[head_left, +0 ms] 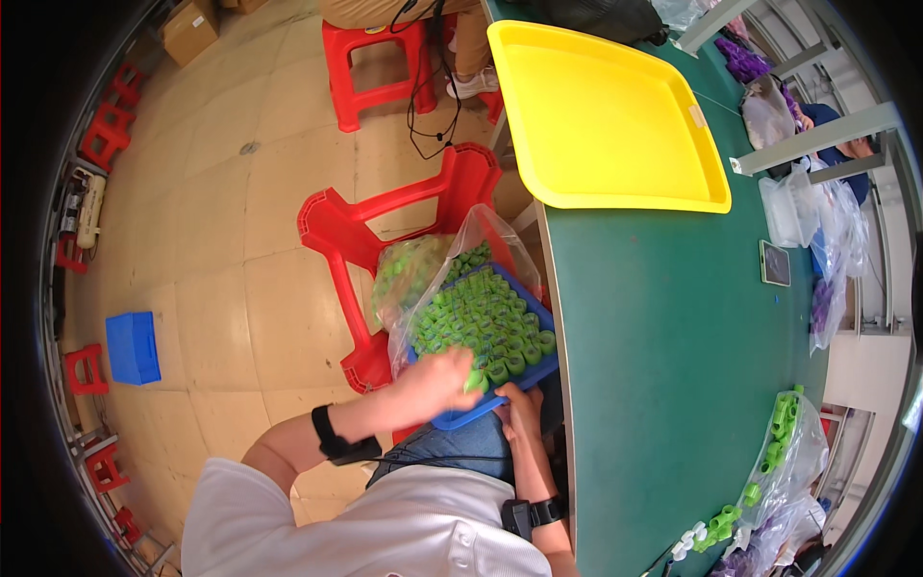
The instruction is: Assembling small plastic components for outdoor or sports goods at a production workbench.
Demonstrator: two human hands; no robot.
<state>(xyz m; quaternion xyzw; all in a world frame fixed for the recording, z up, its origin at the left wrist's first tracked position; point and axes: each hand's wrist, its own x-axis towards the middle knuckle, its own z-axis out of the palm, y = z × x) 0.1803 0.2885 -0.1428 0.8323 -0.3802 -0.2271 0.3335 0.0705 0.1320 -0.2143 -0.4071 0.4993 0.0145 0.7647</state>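
A blue tray [466, 416] is propped over my lap, packed with rows of small green ring-shaped plastic pieces [478, 317]. Over its near left corner my left hand [445, 381] is closed and blurred by motion. Bright green pieces lie right at its fingertips, and whether one is pinched in them is hidden. My right hand [520, 408] grips the tray's near rim beside the table edge. Against the tray's far left side rests a clear plastic bag [402, 274] of more green pieces.
An upturned red stool [358, 216] surrounds the bag. The green table [663, 317] on the right bears a yellow tray [611, 115], a small framed device [774, 263] and bagged green pieces [781, 423]. A blue bin [133, 347] stands on the floor. Another person sits on a red stool [370, 82].
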